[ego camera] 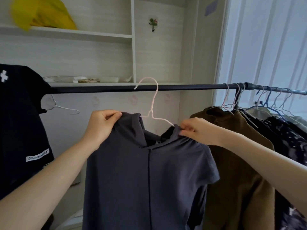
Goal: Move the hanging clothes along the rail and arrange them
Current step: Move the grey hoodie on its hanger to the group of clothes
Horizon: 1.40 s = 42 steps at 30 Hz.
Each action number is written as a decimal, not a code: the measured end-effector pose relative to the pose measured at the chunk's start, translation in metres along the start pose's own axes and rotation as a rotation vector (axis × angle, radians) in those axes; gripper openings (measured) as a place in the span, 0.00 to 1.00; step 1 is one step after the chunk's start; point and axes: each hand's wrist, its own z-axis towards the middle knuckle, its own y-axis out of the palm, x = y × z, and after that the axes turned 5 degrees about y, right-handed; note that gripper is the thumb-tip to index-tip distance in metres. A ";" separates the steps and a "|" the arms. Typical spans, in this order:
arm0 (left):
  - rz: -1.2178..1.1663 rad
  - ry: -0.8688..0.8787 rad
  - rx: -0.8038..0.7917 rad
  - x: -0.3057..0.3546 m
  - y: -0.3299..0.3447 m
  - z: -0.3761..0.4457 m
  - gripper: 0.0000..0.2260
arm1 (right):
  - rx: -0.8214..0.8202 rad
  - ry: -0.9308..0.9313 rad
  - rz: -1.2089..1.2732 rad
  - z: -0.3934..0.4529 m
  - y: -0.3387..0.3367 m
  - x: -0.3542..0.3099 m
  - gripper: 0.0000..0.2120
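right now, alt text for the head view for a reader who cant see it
Both hands, left hand and right hand, pinch the collar of a dark grey shirt on a pink hanger hooked over a black rail. A brown garment hangs beside it.

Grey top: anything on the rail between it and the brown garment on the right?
Nothing visible. The rail is bare from the grey top's pink hanger to the brown garment. The left hand and right hand each pinch the grey top at the neckline.
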 end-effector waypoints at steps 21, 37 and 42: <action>0.419 0.259 0.003 0.005 0.105 -0.017 0.07 | 0.428 0.307 0.419 -0.051 -0.011 0.088 0.10; 0.300 0.162 -0.142 0.032 0.244 0.030 0.10 | 0.588 0.495 0.411 -0.068 -0.059 0.164 0.07; 0.243 0.126 -0.306 0.036 0.265 0.051 0.18 | 0.616 0.542 0.368 -0.052 -0.068 0.169 0.09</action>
